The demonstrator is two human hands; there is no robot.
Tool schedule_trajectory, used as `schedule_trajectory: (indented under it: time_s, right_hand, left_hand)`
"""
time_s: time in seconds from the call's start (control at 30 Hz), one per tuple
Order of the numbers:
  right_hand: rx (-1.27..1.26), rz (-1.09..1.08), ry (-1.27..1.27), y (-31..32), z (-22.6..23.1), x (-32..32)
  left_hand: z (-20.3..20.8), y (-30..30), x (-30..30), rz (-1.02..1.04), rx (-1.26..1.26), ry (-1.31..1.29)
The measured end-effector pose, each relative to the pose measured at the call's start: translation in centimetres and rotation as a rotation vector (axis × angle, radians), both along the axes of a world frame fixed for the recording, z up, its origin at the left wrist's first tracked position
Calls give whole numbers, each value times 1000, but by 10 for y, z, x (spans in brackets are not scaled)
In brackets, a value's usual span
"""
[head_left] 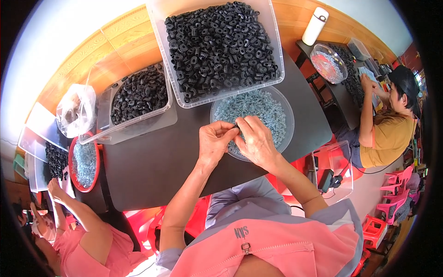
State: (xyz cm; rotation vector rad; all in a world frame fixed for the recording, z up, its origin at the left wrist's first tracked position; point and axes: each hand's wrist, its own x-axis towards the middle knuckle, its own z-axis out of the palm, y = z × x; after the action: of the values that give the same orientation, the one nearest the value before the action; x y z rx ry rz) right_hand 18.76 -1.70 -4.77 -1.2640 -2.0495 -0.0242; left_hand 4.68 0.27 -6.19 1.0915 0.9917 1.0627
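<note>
My left hand (214,141) and my right hand (255,140) meet over the near part of a round clear bowl (289,117). Between their fingertips is a small black plastic part (237,128), mostly covered by the fingers. Both hands pinch at it. Pale blue, clear-looking small springs or coils (251,105) fill the bowl below. Behind the bowl, a large clear tub (278,51) is heaped with black ring-shaped plastic parts (221,48).
Left of the big tub stands a clear box (143,127) holding more black parts. A red-rimmed basin (96,159) and a plastic bag (76,111) lie farther left. Co-workers sit on both sides; a white flask (315,26) and another bowl (328,63) stand at the right table.
</note>
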Motion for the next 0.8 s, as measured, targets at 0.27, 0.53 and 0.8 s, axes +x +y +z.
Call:
schedule_trajectory:
  time_s: [0.27,0.53,0.8]
  right_hand:
    - [6,47,-51,1,-5,2]
    - [-197,10,213,-2,11,13]
    - [-55,-209,251,31,8,66]
  left_hand:
    - [2,1,-3,-31,-24,47]
    - [28,0,-18,162,118,26]
    - [119,43,-113,831,647,570]
